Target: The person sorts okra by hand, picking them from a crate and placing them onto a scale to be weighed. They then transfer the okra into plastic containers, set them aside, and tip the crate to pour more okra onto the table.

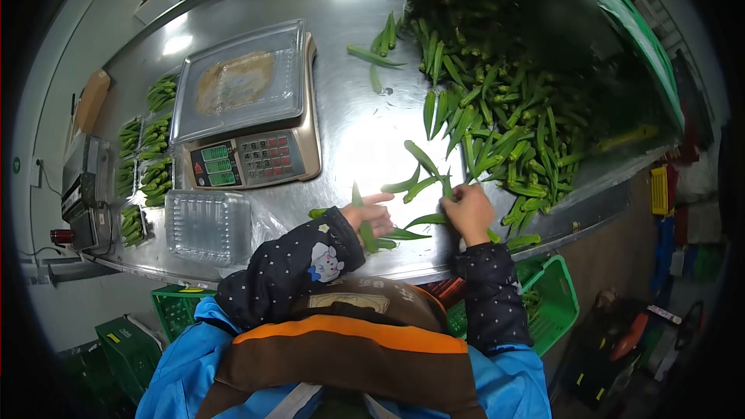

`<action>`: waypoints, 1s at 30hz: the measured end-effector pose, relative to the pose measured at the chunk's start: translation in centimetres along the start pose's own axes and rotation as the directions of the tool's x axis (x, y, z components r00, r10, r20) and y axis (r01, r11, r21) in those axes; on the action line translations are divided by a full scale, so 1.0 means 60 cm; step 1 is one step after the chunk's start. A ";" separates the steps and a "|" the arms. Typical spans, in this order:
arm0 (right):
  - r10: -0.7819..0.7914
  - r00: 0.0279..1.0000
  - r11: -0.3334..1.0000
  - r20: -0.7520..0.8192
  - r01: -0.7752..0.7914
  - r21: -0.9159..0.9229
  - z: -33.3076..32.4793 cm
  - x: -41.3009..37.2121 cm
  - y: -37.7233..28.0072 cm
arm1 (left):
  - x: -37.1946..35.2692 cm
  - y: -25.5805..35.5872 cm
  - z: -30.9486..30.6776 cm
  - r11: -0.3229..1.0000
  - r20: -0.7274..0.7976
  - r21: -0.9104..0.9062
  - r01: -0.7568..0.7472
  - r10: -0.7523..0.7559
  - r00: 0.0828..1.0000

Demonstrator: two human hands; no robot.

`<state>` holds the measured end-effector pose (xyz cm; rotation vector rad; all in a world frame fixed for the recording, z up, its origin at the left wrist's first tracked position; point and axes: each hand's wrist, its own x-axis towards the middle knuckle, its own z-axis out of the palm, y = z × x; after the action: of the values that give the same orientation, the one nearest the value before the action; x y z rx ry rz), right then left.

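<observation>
Sleeves of dark dotted cloth led up from your jacket, past a green crate (557, 304) below the table edge, to both hands at the near rim of the steel table (353, 140). Your left hand (371, 213) was curled round an okra bunch (366, 234), with the forefinger stretched out along the top. Your right hand (468, 213), just beside it, was closed on a few loose pods (426, 220) whose tips pointed toward the left hand. Stray pods (419, 157) lay on the steel just beyond your hands. To the left sat a stack of clear trays (208, 226), and behind it a weighing scale (248, 109) with filled okra trays (155, 159) alongside. Farther right, the big okra heap (504, 109) spread across the table toward its far side.
</observation>
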<state>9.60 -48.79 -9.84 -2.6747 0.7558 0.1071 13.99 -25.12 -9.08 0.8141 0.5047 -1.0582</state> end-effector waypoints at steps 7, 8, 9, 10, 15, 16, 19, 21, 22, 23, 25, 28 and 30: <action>-0.236 0.865 0.955 -0.442 0.290 0.059 0.009 -0.043 0.000 | 0.013 -0.019 0.025 0.998 0.088 -0.048 -0.051 0.055 0.995; -0.281 0.846 0.945 -0.452 0.326 0.023 0.015 -0.038 -0.001 | 0.015 -0.019 0.024 0.997 0.070 -0.050 -0.060 0.064 0.996; -0.257 0.865 0.964 -0.431 0.259 -0.056 0.015 -0.036 -0.008 | 0.013 -0.016 0.022 0.997 0.068 -0.052 -0.062 0.065 0.996; -0.257 0.865 0.964 -0.430 0.260 -0.053 0.020 -0.029 -0.005 | 0.007 -0.010 0.019 0.996 0.052 -0.044 -0.074 0.076 0.996; -0.121 0.923 0.987 -0.366 0.153 0.059 0.012 -0.021 0.000 | -0.011 0.004 0.009 0.993 0.028 -0.051 -0.111 0.113 0.993; -0.142 0.856 0.972 -0.498 0.216 0.095 0.001 -0.030 -0.012 | -0.012 0.002 0.014 0.991 0.021 -0.061 -0.122 0.123 0.992; -0.347 0.933 0.801 -0.092 0.347 0.488 -0.011 -0.079 -0.075 | -0.012 -0.003 0.003 0.991 0.090 -0.098 -0.095 0.104 0.990; -0.409 0.910 0.709 0.073 0.266 0.653 -0.021 -0.063 -0.097 | -0.021 0.008 -0.003 0.995 0.182 -0.085 -0.050 0.064 0.981; -0.383 0.922 0.712 0.055 0.256 0.654 -0.015 -0.041 -0.103 | -0.029 0.007 -0.020 0.985 0.066 -0.163 -0.062 0.074 0.995; -0.576 0.798 0.713 -0.177 0.596 0.369 -0.010 -0.028 -0.115 | -0.028 0.012 -0.063 0.971 0.168 -0.232 -0.062 0.103 0.980; -0.733 0.666 0.660 -0.135 0.745 0.092 0.025 -0.001 -0.104 | -0.052 0.032 -0.096 0.950 0.159 -0.294 -0.105 0.157 0.975; -0.758 0.639 0.635 -0.131 0.769 0.075 0.010 -0.006 -0.102 | -0.085 0.052 -0.093 0.937 0.032 -0.301 -0.178 0.197 0.980; -0.666 0.732 0.700 -0.144 0.680 0.219 -0.048 -0.047 -0.098 | -0.088 0.053 -0.090 0.964 -0.099 -0.074 -0.255 0.247 0.964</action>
<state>10.21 -43.78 -4.78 -2.5217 -0.2380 -0.2407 14.72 -17.10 -7.55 0.8275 0.5045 -0.7633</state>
